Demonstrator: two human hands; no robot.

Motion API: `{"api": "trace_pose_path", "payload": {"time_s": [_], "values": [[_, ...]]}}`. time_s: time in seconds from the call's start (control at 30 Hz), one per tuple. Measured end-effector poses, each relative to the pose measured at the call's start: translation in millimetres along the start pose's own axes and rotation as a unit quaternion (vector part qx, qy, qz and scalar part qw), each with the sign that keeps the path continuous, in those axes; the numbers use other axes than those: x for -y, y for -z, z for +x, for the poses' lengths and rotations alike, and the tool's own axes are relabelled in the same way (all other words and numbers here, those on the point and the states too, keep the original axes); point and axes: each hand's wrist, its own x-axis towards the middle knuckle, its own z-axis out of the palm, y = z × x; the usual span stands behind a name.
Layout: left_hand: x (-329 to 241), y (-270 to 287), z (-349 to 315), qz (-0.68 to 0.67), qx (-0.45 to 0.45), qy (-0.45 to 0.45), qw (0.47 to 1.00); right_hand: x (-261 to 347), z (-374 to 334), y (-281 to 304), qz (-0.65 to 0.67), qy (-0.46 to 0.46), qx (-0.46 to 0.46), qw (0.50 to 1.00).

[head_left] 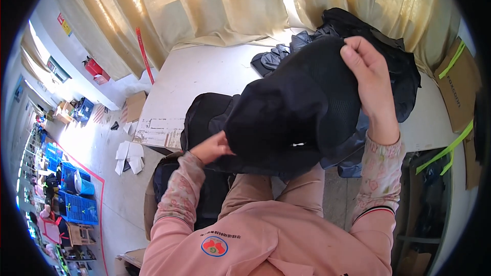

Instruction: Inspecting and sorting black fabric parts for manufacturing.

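Note:
A large black fabric piece (279,110), with a ribbed or mesh patch on its right side, is stretched between my hands above my lap and the near table edge. My left hand (210,148) pinches its lower left edge. Raised higher, my right hand (369,74) grips the upper right corner between thumb and fingers. Behind it a heap of black and dark grey fabric (391,66) lies on the table. More black fabric (204,115) shows at the left, partly covered by the held piece.
The white table (189,71) reaches back to beige curtains (230,5). Below its left edge, an open carton (149,199) holds dark fabric. Cardboard (455,84) with green straps stands at the right. Papers (130,156) and blue crates (79,207) are on the floor at left.

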Motion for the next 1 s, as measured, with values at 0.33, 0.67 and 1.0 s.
{"api": "trace_pose_path", "payload": {"time_s": [0.33,0.67,1.0], "values": [[47.8,-87.7,50.6,-0.480,-0.023,0.008,0.877,19.7,18.5,-50.9,0.146,-0.023,0.022,0.989],[-4.6,-106.9,58.9,-0.557,-0.023,0.026,0.830,-64.3,-9.5,-56.3,-0.167,0.023,0.050,0.984],[-75.9,-71.7,-16.0,-0.450,0.073,-0.179,0.872,-216.9,-22.7,-55.5,-0.294,-0.074,0.132,0.944]]}}
